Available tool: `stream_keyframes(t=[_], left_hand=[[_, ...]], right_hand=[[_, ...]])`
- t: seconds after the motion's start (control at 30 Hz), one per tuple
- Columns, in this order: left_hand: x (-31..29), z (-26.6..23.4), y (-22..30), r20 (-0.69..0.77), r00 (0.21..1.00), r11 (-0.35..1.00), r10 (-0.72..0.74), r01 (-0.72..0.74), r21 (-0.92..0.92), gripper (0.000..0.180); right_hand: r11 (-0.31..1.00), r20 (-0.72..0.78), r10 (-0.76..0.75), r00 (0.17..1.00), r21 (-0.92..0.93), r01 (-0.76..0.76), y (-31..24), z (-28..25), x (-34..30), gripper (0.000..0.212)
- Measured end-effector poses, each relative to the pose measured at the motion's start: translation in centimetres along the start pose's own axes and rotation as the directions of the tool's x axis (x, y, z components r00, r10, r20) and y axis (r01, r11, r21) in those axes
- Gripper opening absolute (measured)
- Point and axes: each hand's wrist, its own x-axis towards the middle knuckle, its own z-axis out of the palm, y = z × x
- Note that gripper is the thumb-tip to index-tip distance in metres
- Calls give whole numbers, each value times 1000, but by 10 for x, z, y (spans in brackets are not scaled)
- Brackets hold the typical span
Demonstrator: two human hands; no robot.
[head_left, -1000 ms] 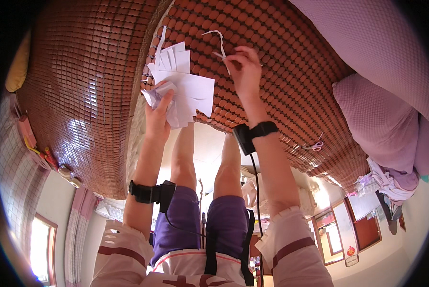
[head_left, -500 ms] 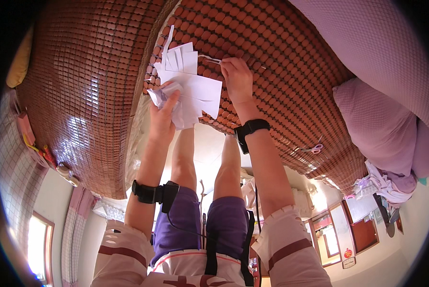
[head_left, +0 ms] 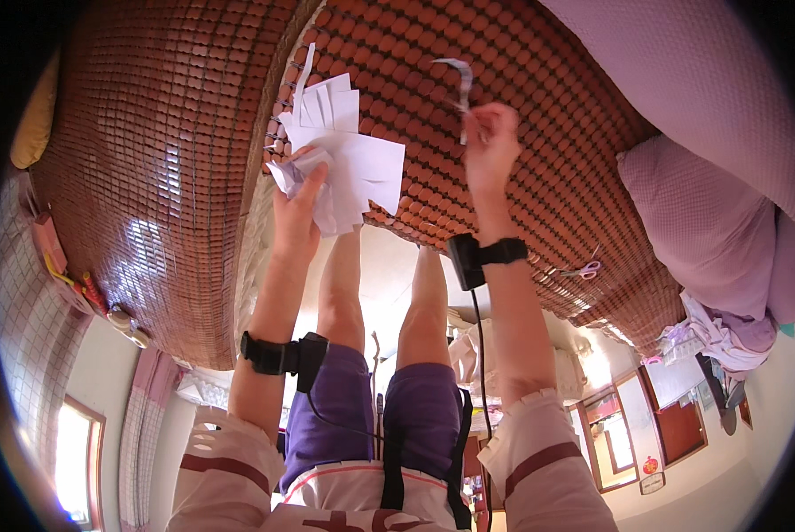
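My left hand (head_left: 302, 188) is closed on a piece of white paper (head_left: 375, 168) that is folded and cut into strips along its far edge. One narrow strip stands up from its far left corner, and part of the paper is crumpled against my thumb. To the right of it, my right hand (head_left: 493, 133) is raised over the brown tile mat (head_left: 539, 160), its fingers pinched and slightly blurred. From those fingers a thin white paper strip (head_left: 464, 80) extends away and curls to the left at its far end.
Pink-handled scissors (head_left: 588, 269) lie on the mat at the right. Purple quilted bedding (head_left: 681, 204) fills the far right. A second brown mat (head_left: 176, 160) spreads on the left, with small items, among them a pink box (head_left: 47, 232), beyond its left edge.
My right hand has moved right with the paper strip, away from the cut paper, and the strip now curls upward. My left hand and its paper have barely shifted.
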Motion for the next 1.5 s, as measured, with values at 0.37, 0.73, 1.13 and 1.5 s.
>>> stream_keyframes(t=[0.37, 0.73, 1.13, 1.5], left_hand=[[-2, 5, -6, 2, 1000, 1000, -22, 22, 12, 35], [-6, 7, -12, 16, 999, 999, -42, 43, -16, 36], [-6, 6, -19, 17, 998, 998, -62, 62, 25, 36], [-11, 13, -17, 35, 998, 998, -54, 54, 24, 40]], right_hand=[[907, 357, 284, 890, 200, -369, 33, -67, 8, 14], [971, 148, 151, 977, -206, -119, 19, -55, 9, 15], [743, 181, -323, 929, -560, 367, 32, -36, 23, 6], [971, 108, -32, 994, -232, 57, 25, -48, 17, 17]])
